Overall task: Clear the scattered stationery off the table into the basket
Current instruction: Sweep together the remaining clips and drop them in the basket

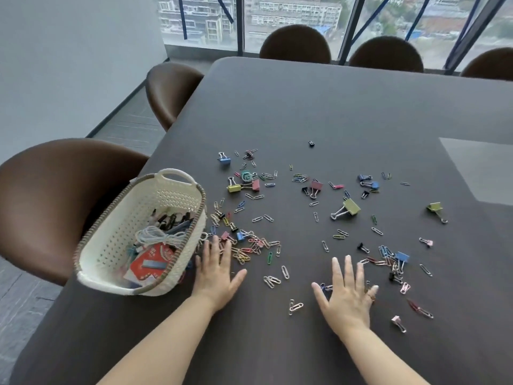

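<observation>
Head view showed your left grip [218, 276] and right grip [347, 295] lying flat, fingers straight, holding nothing on the bench [305, 107], the basket [177, 176] just left of the left grip and clips [249, 250] scattered beyond both, seemingly placed for sweeping.

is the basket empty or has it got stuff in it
Partly filled: the basket holds a coiled white cord, a red packet and some dark items.
</observation>
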Demonstrator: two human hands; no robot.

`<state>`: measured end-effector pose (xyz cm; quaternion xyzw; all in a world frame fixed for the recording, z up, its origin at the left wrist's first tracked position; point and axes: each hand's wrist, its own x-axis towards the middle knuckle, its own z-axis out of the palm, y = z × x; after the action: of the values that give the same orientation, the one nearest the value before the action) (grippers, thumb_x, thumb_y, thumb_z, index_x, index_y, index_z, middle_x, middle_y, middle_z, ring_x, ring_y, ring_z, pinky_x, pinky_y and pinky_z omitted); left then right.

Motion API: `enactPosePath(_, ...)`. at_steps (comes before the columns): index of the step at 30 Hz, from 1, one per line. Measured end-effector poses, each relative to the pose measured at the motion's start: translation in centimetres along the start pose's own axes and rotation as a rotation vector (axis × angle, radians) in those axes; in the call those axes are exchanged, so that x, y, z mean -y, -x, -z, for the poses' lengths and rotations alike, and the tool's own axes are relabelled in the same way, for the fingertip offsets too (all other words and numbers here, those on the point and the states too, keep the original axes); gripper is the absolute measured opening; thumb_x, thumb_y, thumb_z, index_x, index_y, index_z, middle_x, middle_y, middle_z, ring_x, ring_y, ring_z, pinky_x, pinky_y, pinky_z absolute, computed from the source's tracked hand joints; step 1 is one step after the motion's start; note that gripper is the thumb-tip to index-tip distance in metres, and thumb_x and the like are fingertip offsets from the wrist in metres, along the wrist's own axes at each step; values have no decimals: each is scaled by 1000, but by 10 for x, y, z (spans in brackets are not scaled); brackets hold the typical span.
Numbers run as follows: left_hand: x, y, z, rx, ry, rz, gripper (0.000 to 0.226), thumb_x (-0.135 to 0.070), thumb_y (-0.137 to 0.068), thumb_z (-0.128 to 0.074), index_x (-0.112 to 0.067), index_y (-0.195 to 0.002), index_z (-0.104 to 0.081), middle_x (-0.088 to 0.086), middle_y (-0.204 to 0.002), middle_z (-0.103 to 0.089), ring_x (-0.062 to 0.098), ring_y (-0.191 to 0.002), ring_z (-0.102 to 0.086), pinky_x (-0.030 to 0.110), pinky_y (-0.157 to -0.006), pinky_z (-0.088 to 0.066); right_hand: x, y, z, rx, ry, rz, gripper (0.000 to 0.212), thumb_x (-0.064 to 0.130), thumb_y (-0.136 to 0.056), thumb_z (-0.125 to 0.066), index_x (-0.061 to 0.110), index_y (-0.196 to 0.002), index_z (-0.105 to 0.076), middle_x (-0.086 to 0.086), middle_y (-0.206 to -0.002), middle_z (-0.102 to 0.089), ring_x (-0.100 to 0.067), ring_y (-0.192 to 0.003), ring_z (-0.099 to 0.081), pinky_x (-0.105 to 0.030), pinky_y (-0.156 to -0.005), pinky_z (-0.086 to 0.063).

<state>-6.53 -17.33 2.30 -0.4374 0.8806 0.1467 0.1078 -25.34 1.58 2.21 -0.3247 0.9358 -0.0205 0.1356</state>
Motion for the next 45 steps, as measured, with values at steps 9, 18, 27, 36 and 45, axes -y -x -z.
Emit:
enactPosePath(9,-91,-13,-23,-27,15,-209,95,-72,-64,11,-20,-144,11,-4,-154,16,12,-137,22,35,-111,10,-27,-33,-1,58,-88,221,79,66,-81,-7,23,-146,2,-2,-155,13,-17,-142,16,-38,-115,6)
enactPosePath(18,-91,22,-38,1,-221,-335,104,-90,-63,-7,-26,-145,-5,4,-155,-1,29,-139,9,65,-105,-6,-86,-16,7,-180,-142,-2,82,64,-80,-17,13,-145,-17,-11,-155,-9,-31,-143,-3,-56,-111,-3)
enactPosePath(27,-139,-42,-21,14,-139,-274,78,-63,-88,-19,-18,-144,12,1,-154,17,17,-139,19,43,-114,5,-64,-29,5,-20,-263,-31,74,52,-93,-29,13,-146,5,-9,-155,15,-23,-142,16,-38,-116,5)
enactPosePath(36,-107,-30,-32,-42,-159,-352,84,-76,-78,-2,-25,-145,-9,7,-152,-18,27,-140,3,61,-104,-15,-57,1,-6,17,37,85,110,88,-57,-30,20,-144,-22,-8,-152,-18,-32,-139,-9,-60,-106,-7)
enactPosePath(45,-155,-100,-7,-13,-120,-192,79,-68,-85,-19,-25,-144,14,0,-153,20,30,-138,21,58,-109,1,-90,-83,27,-92,-5,-258,104,83,-69,-29,23,-146,7,-8,-155,14,-35,-140,15,-62,-108,2)
